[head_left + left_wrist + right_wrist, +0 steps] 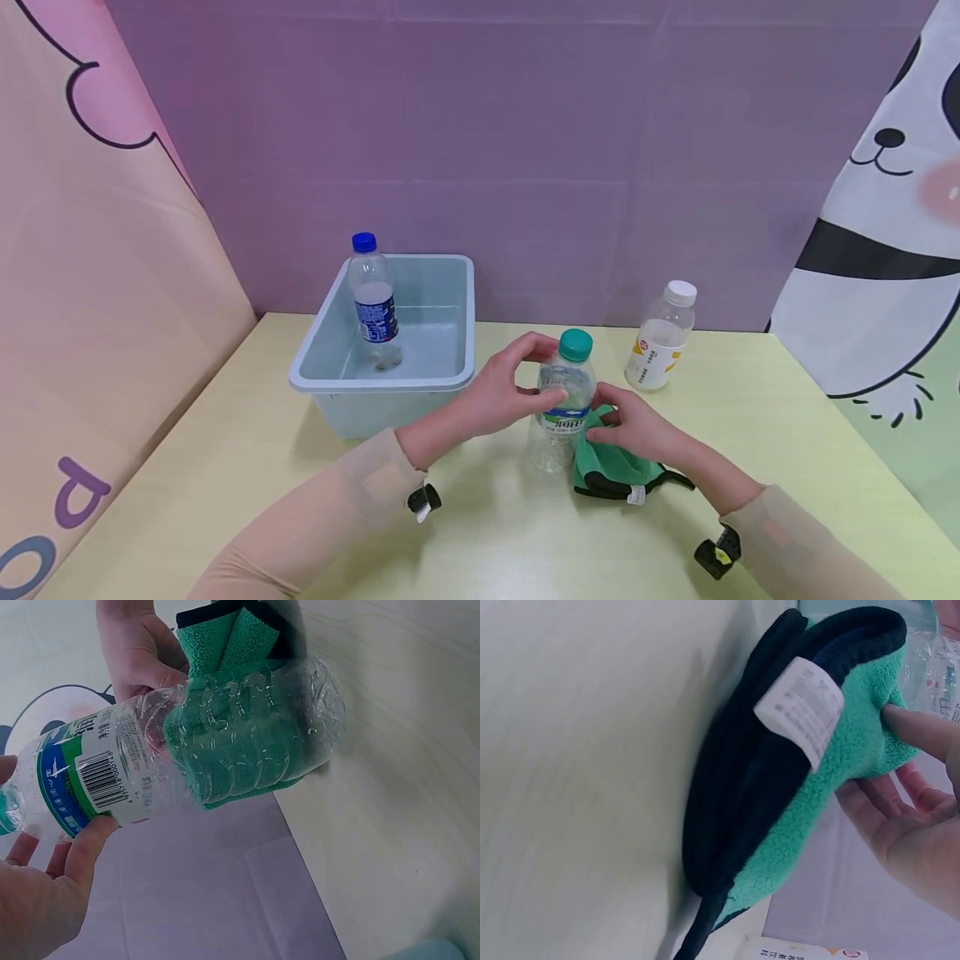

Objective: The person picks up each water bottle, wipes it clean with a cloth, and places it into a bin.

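Observation:
A clear plastic bottle [555, 446] with a teal cap stands on the table. My left hand [510, 387] grips its upper part, thumb in front near the label. Close against the bottle's right side, my right hand [633, 425] pinches a folded green cloth [607, 462] with black edging and a white tag. In the left wrist view the green cloth [225, 742] shows through the bottle's lower half. The right wrist view has the cloth [810, 802] bunched between thumb and fingers, its black-edged end near the tabletop.
A light blue bin [405, 386] stands at the back left, with a blue-capped bottle [375, 321] upright in it. To the right, at the back, stands a white-capped bottle [662, 337] with a white label. A purple backdrop [525, 150] rises behind the table [480, 533].

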`<act>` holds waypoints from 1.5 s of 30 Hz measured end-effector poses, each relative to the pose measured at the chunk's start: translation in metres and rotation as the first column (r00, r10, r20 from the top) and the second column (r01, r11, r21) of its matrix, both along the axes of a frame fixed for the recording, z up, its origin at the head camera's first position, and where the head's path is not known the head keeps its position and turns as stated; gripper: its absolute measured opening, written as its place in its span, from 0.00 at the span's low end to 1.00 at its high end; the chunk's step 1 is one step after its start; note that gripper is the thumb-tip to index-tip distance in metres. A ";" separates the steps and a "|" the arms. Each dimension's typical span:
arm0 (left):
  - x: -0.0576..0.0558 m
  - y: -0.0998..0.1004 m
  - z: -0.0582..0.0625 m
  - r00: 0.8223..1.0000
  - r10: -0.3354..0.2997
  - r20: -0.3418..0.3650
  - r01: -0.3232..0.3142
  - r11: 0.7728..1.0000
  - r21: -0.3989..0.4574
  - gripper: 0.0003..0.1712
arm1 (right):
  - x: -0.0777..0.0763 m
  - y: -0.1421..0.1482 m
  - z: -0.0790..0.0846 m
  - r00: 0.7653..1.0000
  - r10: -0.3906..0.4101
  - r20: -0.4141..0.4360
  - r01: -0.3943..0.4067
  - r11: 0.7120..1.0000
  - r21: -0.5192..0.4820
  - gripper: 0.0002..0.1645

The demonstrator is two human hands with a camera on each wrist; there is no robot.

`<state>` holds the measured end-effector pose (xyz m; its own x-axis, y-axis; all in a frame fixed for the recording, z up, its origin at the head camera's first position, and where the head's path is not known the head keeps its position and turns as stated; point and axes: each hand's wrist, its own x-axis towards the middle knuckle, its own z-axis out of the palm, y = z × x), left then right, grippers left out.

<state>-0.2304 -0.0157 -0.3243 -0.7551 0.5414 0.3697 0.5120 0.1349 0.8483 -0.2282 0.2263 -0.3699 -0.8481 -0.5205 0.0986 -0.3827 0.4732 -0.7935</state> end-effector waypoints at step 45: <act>-0.001 -0.002 -0.001 1.000 -0.018 0.016 0.018 1.000 0.010 0.28 | 0.009 0.002 0.028 0.999 -0.038 -0.039 0.030 0.983 -0.179 0.17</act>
<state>-0.2311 -0.0177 -0.3252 -0.7512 0.5512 0.3631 0.5005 0.1170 0.8578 -0.2191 0.2278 -0.3423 -0.8584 -0.4621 0.2230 -0.4032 0.3387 -0.8501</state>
